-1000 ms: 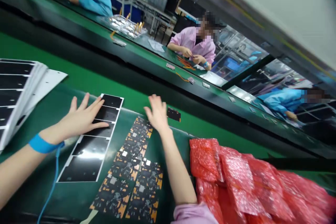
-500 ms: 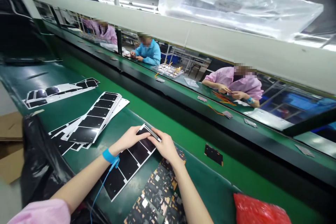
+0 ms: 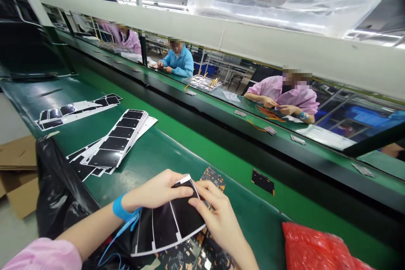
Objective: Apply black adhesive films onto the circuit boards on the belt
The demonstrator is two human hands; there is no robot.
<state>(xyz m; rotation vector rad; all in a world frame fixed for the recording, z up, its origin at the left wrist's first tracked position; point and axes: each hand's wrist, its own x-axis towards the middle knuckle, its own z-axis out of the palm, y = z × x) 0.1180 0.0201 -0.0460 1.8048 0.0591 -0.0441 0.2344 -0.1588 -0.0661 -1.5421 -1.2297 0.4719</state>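
A white-backed sheet of black adhesive labels is held up in front of me, its lower edge bowed. My left hand grips its far end with the thumb lying on top, a blue wrist strap and cord at the wrist. My right hand pinches the far right edge, thumb and fingers close to the left thumb. Beneath the sheet and right hand lie dark circuit board panels with copper-coloured patches, partly hidden. Whether a label is lifting off the backing I cannot tell.
Left of my hands lie a fanned stack of label sheets and more sheets. A black plastic bag hangs at the bench edge. A red bag sits right. One dark board lies on the green belt; co-workers sit beyond.
Both hands have come nearer to me and lower with the label sheet, which has gone from nearly flat to curved. It now covers more of the circuit board panels.
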